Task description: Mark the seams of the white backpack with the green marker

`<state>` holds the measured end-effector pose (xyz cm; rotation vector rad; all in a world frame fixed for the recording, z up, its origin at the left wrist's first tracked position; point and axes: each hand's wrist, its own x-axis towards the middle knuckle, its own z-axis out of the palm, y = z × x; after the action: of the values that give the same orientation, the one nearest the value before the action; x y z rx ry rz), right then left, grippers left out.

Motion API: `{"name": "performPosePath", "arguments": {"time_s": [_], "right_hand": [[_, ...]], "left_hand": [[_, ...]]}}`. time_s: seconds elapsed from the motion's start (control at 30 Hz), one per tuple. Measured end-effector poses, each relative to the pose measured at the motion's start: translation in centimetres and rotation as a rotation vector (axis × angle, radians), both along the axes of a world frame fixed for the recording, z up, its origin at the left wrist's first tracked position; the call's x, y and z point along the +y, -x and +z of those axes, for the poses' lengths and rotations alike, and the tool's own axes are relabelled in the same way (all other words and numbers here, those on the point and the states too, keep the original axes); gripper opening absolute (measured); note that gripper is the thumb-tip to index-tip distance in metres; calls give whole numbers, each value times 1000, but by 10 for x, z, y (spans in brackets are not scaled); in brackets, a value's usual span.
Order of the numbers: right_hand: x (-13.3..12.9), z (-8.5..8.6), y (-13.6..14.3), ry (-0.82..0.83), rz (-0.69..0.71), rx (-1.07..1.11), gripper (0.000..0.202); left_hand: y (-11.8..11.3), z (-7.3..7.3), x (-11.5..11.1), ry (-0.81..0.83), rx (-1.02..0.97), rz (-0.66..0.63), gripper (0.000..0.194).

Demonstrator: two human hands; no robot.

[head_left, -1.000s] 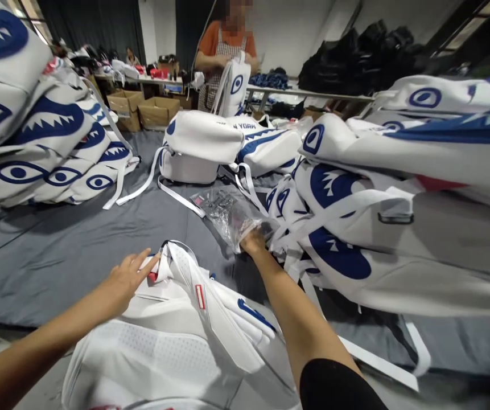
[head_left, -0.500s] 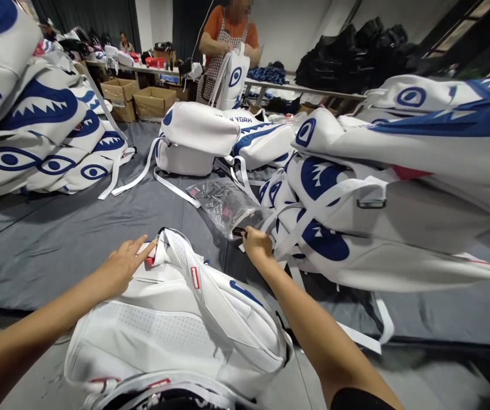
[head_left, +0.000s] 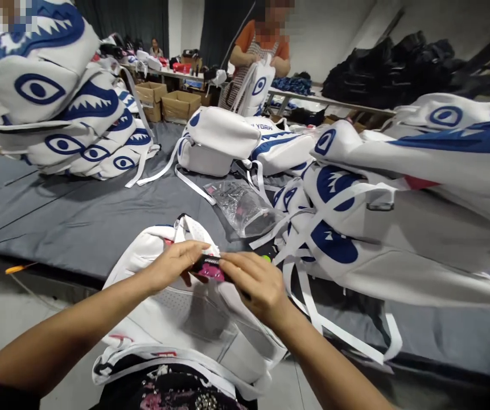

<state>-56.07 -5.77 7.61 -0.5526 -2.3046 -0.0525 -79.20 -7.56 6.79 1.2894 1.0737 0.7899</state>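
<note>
Both my hands meet above a white backpack (head_left: 210, 324) that leans against the edge of the grey-covered table. Between them is a small black tag (head_left: 210, 269) with white lettering and a pink print. My left hand (head_left: 176, 265) pinches its left end. The fingers of my right hand (head_left: 255, 279) close over its right end, hiding part of it. Below my hands, the backpack's dotted padding and pale straps face me. A clear plastic bag (head_left: 245, 210) with small items in it lies on the table beyond my right hand.
White backpacks with blue eyes and teeth form a left pile (head_left: 69, 142) and a right pile (head_left: 398, 222). More backpacks (head_left: 223, 139) lie ahead. Behind them a person in a checked apron (head_left: 240, 74) handles another one. Cardboard boxes (head_left: 180, 105) stand at the back.
My right hand has come back from the plastic bag to above the backpack, bringing the black tag. My left hand has left the backpack's top and taken hold of the tag. The view has shifted left.
</note>
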Motion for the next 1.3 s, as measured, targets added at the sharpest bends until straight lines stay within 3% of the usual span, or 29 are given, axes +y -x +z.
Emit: {"name": "performPosePath", "arguments": {"time_s": [0.07, 0.2, 0.33, 0.47, 0.53, 0.6, 0.7, 0.77, 0.87, 0.93, 1.0, 1.17, 1.3], "right_hand": [[-6, -4, 7, -27, 45, -75, 36], [-7, -9, 14, 186, -1, -26, 38], [-7, -3, 32, 323, 3, -75, 19], [2, 0, 47, 296, -104, -131, 20], [11, -5, 54, 315, -167, -93, 19], [18, -12, 64, 398, -175, -95, 19], [24, -24, 86, 505, -188, -240, 26], [27, -28, 102, 521, -245, -478, 31], [34, -29, 120, 538, -270, -806, 30], [40, -30, 131, 541, -237, -904, 30], [44, -32, 141, 536, -203, -958, 30], [46, -37, 161, 514, -112, -1084, 30], [43, -31, 165, 473, -73, -1150, 30]], "left_hand": [[0, -2, -10, -57, -8, 100, 54], [14, -10, -31, -459, 254, 322, 44], [22, -24, -47, -764, 369, 316, 38], [44, -47, -55, -919, 600, 374, 52], [60, -62, -58, -884, 834, 432, 45], [75, -77, -60, -821, 967, 435, 24], [86, -94, -61, -790, 975, 425, 12], [87, -102, -61, -778, 971, 452, 12], [90, -111, -61, -720, 964, 550, 35], [94, -117, -62, -614, 953, 627, 61], [100, -124, -62, -499, 939, 646, 74], [107, -131, -61, -438, 945, 637, 70], [105, -130, -62, -454, 956, 637, 68]]}}
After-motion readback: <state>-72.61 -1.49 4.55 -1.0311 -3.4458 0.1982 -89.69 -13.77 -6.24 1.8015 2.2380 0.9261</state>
